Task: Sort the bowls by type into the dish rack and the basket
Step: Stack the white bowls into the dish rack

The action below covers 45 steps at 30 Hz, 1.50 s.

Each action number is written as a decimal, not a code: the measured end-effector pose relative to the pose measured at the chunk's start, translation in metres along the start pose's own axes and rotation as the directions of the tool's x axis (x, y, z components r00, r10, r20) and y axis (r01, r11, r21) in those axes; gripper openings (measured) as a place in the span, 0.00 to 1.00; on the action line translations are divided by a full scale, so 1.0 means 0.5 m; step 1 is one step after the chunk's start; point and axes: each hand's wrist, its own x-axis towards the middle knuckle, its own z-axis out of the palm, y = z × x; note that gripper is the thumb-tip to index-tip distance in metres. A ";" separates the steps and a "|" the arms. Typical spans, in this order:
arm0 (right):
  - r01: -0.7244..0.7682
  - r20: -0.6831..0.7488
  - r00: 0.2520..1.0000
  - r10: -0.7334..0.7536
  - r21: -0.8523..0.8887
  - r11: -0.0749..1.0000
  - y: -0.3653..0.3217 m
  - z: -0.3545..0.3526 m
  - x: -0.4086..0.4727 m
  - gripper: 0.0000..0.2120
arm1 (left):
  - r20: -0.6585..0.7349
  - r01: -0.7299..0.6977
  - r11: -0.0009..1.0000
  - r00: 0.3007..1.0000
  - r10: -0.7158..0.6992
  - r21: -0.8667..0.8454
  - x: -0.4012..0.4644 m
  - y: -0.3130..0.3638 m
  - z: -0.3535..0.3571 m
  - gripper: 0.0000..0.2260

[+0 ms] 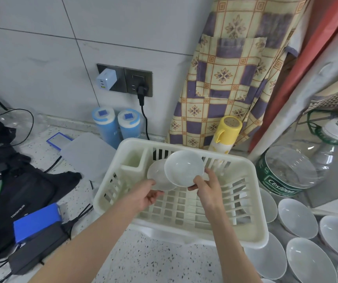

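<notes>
White shallow dish [184,168] is pinched upright by the right hand [206,187] over the dish rack [253,201], to slot beside the standing dish [157,177] at nine o'clock; left hand [145,196], loosely curled, steadies that one

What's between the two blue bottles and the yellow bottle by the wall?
In the head view, a black power cord hangs from the wall socket, and the bottom of the checked apron hangs there between the blue bottles and yellow bottle.
</notes>
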 end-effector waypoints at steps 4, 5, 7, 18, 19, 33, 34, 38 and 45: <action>0.001 0.056 0.998 0.000 -0.024 1.000 -0.003 0.029 0.011 0.19 | 0.001 -0.016 0.996 1.000 0.016 -0.086 -0.007 0.002 -0.006 0.14; -0.006 0.070 0.998 0.009 -0.034 0.999 -0.003 0.035 0.014 0.19 | 0.006 -0.019 0.995 1.000 0.020 -0.102 -0.009 0.003 -0.006 0.12; -0.017 0.093 0.995 0.022 -0.059 0.998 0.000 0.047 0.021 0.19 | 0.021 -0.018 0.991 1.000 0.021 -0.135 -0.010 0.004 -0.008 0.11; -0.057 0.119 0.989 0.083 -0.209 0.976 0.020 0.088 0.047 0.24 | 0.124 0.109 0.967 0.989 -0.083 -0.229 -0.039 -0.005 -0.012 0.10; -0.061 0.119 0.989 0.089 -0.221 0.973 0.020 0.090 0.047 0.24 | 0.115 0.106 0.970 0.990 -0.082 -0.220 -0.041 -0.005 -0.012 0.09; -0.127 0.115 0.982 0.153 -0.204 0.971 0.038 0.098 0.055 0.27 | 0.047 0.056 0.991 0.998 -0.051 -0.123 -0.034 0.000 -0.007 0.06; -0.139 0.111 0.980 0.164 -0.202 0.969 0.037 0.096 0.053 0.26 | 0.047 0.057 0.991 0.998 -0.051 -0.122 -0.033 0.000 -0.007 0.06; -0.236 0.103 0.961 0.258 -0.190 0.953 0.032 0.090 0.053 0.19 | 0.044 0.058 0.988 0.998 -0.052 -0.140 -0.030 -0.002 -0.009 0.06; -0.325 0.166 0.927 0.337 -0.097 0.941 0.032 0.094 0.057 0.08 | 0.047 0.051 0.974 0.998 -0.042 -0.219 -0.022 -0.005 -0.011 0.06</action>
